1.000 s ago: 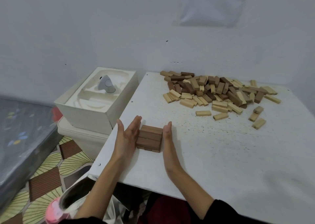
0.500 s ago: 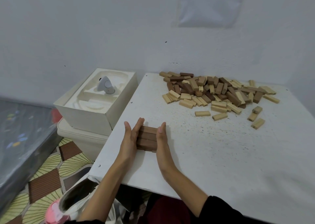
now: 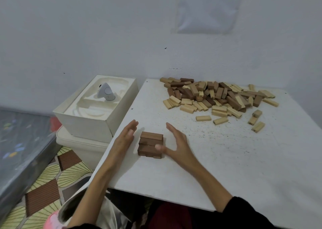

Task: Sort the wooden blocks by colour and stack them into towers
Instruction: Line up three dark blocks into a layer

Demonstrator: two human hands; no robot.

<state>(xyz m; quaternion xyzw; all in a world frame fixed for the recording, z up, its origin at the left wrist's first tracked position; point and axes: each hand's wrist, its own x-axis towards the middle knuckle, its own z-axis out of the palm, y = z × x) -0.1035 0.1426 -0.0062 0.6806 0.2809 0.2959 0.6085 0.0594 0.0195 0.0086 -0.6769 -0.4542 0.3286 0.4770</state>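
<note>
A low stack of dark brown blocks (image 3: 150, 144) stands on the white table (image 3: 226, 159) near its front left edge, two layers high. My left hand (image 3: 124, 139) hovers flat just left of the stack, fingers straight, apart from it. My right hand (image 3: 176, 145) is to the right of the stack with fingers spread; its thumb lies in front of the stack's right side, and touch cannot be told. A heap of mixed light and dark wooden blocks (image 3: 216, 96) lies at the table's far side.
Several loose light blocks (image 3: 254, 120) lie scattered right of the heap. An open white box (image 3: 97, 106) holding a grey device sits on a lidded bin left of the table. A patterned floor mat and a pink shoe are below left.
Both hands pressed the sides of the dark stack half a second ago; now they have pulled away from it and spread open. The stack stays in place.
</note>
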